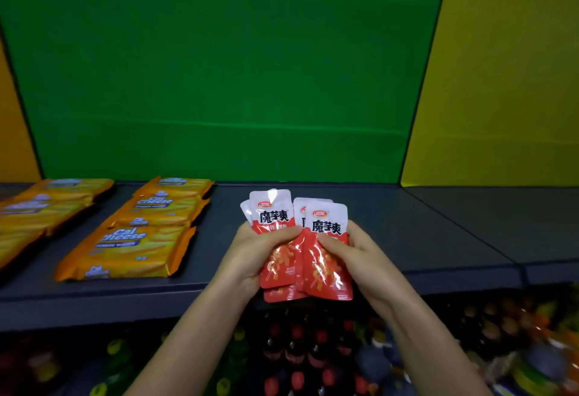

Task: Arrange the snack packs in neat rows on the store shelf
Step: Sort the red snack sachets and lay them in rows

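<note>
The left hand (pixel 255 251) and right hand (pixel 355 253) each gripped part of a fanned bunch of red-and-white snack packs (pixel 300 245), held above the grey shelf's (pixel 407 232) front edge. Farther left, orange Cal Cheese packs (pixel 134 248) lay in rows before the green back panel (pixel 219 66).

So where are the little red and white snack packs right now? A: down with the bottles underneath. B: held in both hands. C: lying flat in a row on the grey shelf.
B: the little red and white snack packs are gripped between the left hand and the right hand, above the grey shelf.
</note>
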